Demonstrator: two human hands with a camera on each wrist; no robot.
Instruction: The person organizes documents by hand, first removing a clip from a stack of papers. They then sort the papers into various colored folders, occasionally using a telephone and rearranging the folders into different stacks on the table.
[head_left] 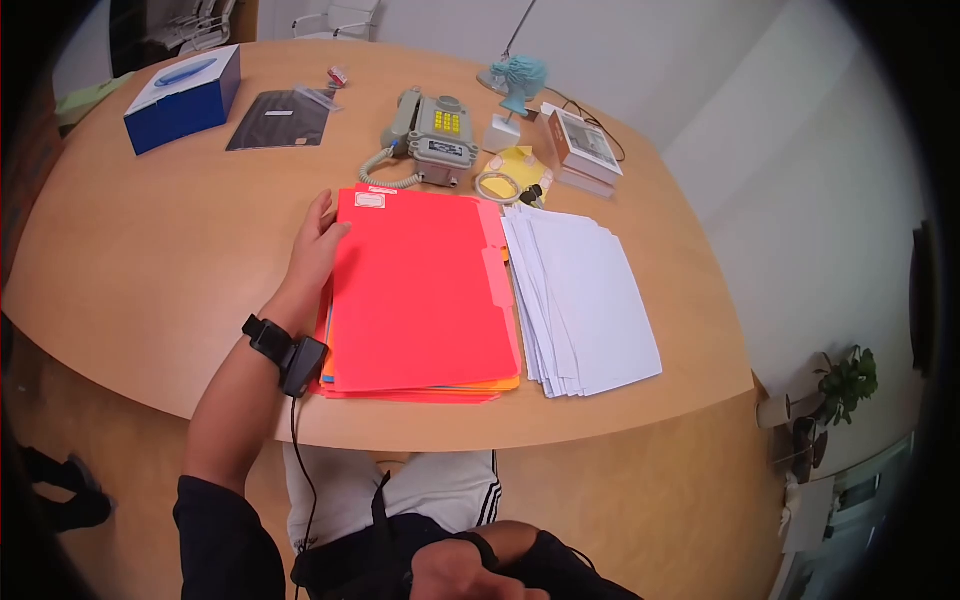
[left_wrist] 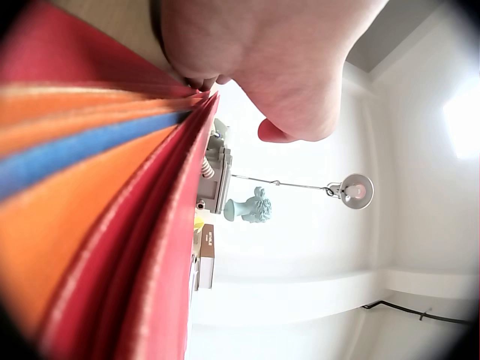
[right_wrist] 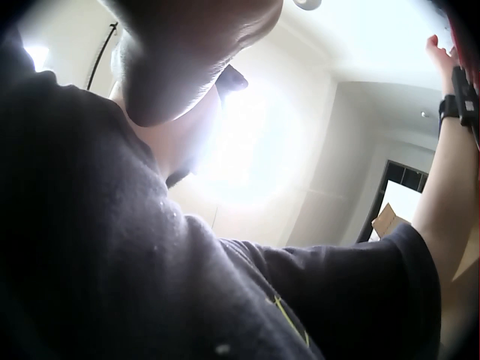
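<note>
A thick stack of folders (head_left: pixel 420 290), red on top with orange and blue ones beneath, lies near the table's front edge. My left hand (head_left: pixel 318 245) rests along its left side, fingertips by the upper left corner. In the left wrist view, the fingertips of the left hand (left_wrist: pixel 255 52) meet the folder edges, and the thumb stands apart from them. Right of the folders lies a pile of white paper (head_left: pixel 590 300) with uneven edges. My right hand (head_left: pixel 460 575) is drawn back close to my body, its fingers cut off by the lower frame edge.
Behind the folders stands a grey telephone (head_left: pixel 440 135) with a coiled cord. A teal bust (head_left: pixel 520 80), books (head_left: pixel 585 145) and a yellow sheet (head_left: pixel 520 165) are at the back right. A blue and white box (head_left: pixel 185 100) and a dark pouch (head_left: pixel 280 122) sit back left.
</note>
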